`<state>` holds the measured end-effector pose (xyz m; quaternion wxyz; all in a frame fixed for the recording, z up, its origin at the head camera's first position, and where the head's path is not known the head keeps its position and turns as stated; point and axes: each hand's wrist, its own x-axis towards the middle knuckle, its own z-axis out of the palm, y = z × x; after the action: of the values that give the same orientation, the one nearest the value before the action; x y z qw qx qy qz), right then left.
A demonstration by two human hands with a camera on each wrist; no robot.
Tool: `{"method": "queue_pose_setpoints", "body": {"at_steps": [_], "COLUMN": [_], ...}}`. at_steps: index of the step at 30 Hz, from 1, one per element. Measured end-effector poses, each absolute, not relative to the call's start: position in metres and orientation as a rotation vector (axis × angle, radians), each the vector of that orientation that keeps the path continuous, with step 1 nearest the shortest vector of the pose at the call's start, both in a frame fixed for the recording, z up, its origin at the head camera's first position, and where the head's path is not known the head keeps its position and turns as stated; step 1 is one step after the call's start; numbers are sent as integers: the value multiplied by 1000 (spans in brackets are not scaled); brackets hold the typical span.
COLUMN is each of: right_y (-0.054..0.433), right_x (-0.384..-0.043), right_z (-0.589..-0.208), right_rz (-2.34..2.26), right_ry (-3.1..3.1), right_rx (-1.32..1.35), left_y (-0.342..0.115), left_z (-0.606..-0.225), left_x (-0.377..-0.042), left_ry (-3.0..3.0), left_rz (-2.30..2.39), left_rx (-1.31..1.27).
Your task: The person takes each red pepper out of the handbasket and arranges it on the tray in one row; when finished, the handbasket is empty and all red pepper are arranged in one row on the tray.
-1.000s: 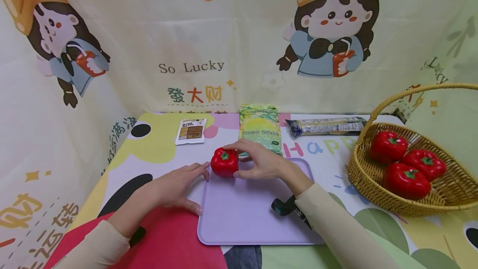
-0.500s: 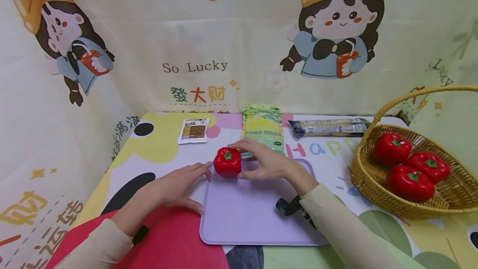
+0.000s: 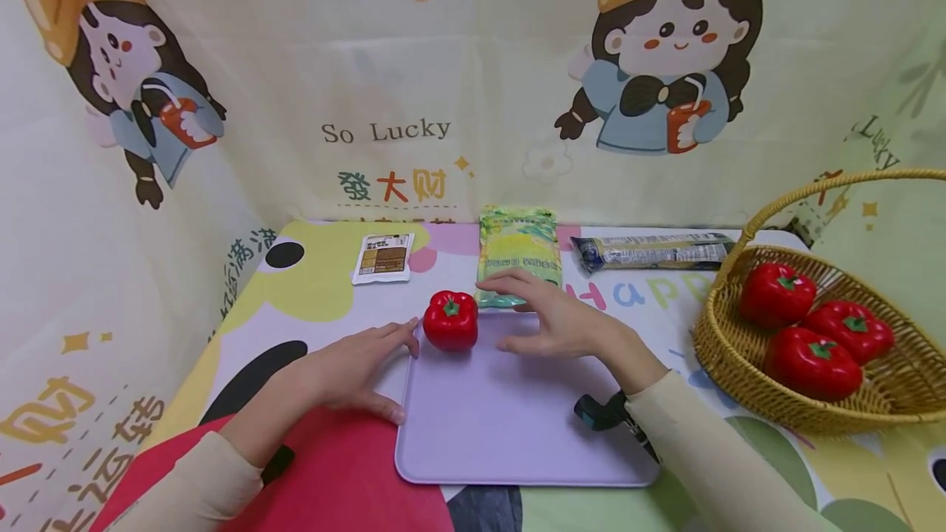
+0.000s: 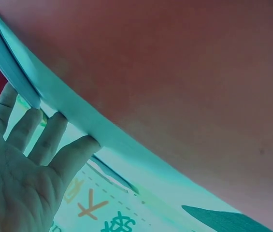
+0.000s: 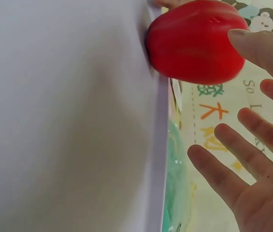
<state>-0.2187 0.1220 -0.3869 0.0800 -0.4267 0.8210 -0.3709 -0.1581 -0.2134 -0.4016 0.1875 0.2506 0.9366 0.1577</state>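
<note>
Placing seems done: red bell pepper (image 3: pixel 451 322) on lilac tray (image 3: pixel 517 425).
Left hand (image 3: pixel 350 368), right hand (image 3: pixel 563 323): fingers spread, holding nothing; next likely calls for backing clear.

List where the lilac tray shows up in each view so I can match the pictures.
Head: lilac tray, lower centre, most of its surface in view.
Left wrist: upper-left corner, only a bluish-tinted strip that looks like its rim.
Right wrist: its surface fills most of the left half.
Shared landmark: the printed 大 on the backdrop, visible in all three views.
</note>
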Motion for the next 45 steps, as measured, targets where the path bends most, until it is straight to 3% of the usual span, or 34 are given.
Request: {"method": "queue_pose_setpoints", "body": {"at_steps": [20,45], "right_y": [161,233], "right_x": [-210,-201], "right_z": [-383,-321], "right_rz": [-1059,-810], "right_ry": [2548,2881], "right_rx": [-1344,-1315], "left_y": [-212,-211], "left_z": [-398,-393], "left_x": [-157,-160], "left_ry": [2644,2646], "left_rz": [449,400], "left_rx": [660,676]}}
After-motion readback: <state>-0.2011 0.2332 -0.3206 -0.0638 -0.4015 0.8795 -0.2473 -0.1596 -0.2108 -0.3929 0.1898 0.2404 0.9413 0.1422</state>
